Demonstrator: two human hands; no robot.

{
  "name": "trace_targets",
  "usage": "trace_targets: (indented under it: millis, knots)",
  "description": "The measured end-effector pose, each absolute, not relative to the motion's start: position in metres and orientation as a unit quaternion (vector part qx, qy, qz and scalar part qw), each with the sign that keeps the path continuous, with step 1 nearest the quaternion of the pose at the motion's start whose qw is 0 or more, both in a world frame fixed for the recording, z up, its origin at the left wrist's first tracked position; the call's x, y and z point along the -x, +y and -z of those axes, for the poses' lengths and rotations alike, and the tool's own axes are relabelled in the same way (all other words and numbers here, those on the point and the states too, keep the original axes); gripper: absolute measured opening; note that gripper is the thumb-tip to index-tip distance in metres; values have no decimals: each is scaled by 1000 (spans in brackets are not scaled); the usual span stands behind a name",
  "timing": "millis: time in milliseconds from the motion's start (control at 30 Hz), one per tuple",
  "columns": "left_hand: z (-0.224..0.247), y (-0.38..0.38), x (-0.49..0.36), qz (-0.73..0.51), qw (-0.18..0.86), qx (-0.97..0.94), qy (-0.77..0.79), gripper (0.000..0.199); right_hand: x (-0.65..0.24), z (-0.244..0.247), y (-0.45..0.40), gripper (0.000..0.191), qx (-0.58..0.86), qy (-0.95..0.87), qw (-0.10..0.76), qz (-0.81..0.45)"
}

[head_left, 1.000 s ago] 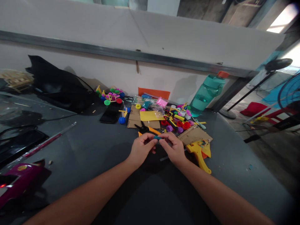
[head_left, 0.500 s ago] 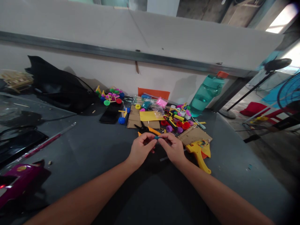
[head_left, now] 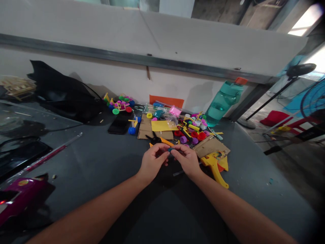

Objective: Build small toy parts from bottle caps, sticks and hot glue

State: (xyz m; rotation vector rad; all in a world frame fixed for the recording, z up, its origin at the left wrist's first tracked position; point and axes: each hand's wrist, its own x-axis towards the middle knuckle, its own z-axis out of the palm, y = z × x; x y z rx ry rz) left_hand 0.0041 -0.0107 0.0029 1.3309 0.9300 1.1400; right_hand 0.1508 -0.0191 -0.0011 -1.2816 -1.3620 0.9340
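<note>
Grey worktop [head_left: 109, 162], set against a white partition [head_left: 175, 81] with a metal rail [head_left: 96, 52] running along it. What does your feed show?

— From my remote station I log two bare hands, brought together near the middle of the worktop.

— State of the grip?

— Left hand [head_left: 151, 162]: thumb and forefinger pinching a small blue-green piece [head_left: 170, 149]. Right hand [head_left: 187, 161]: pinching the same piece from the opposite side, fingertips nearly meeting. Fingers cover much of it; I cannot tell what it is.

— Location of the piece?

— Between both sets of fingertips, over the worktop. Just beyond lie orange-handled pliers [head_left: 156, 139], their black jaws apart.

— Surroundings?

— To the right of the right hand I record a yellow glue gun [head_left: 214, 166], lying beside a brown cardboard piece [head_left: 209, 145]. Farther back: a yellow sheet [head_left: 164, 125] over a second piece of cardboard [head_left: 144, 128], with red bottle caps [head_left: 202, 136] nearby. Back right, near the partition: a teal water bottle [head_left: 220, 103], orange cap on.

— Left side?

— Black phone [head_left: 118, 125], well apart from the left hand; farther left, a black bag [head_left: 64, 96].
</note>
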Motion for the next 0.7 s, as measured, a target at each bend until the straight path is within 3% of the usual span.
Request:
trace_targets:
  millis: [700]
  knots:
    - [5,-12,-4,-429,498,-662,359,52,-155,3,-12,20,518,-465,580,-423]
